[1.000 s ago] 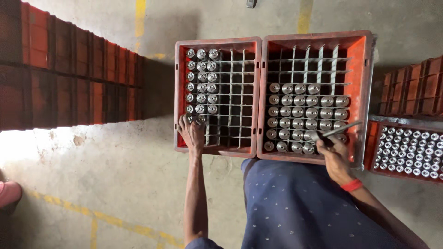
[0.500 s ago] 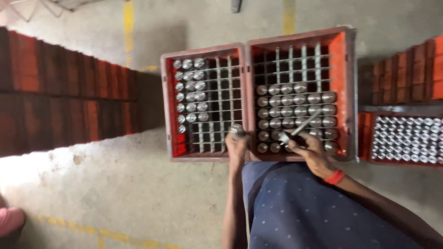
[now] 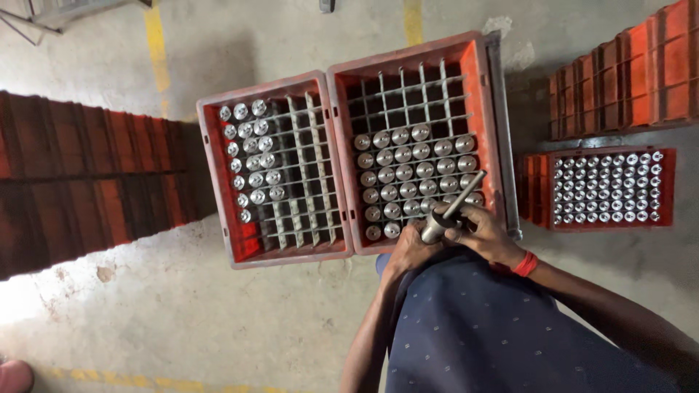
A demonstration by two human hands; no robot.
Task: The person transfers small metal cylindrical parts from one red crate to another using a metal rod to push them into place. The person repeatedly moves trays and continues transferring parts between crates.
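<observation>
We grip 1 grey metal cylinder (image 3: 435,229) between our left hand (image 3: 412,251) and right hand (image 3: 486,233), both clasped on it, just before the right-hand red gridded crate (image 3: 486,94).

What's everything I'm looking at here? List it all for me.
Gridded crates: two, red, side by side on the floor, centre.
Metal cylinders: many, silver, standing in the crate cells.
Full crate: one, red, right, filled with cylinders.
Stacked crates: many, red, left and upper right.
Floor: grey concrete, yellow lines.
Metal part: one, grey, with a thin stem, in both hands.
Wristband: one, red, right wrist.
Left hand: on the part.
Right hand: gripping the part.
</observation>
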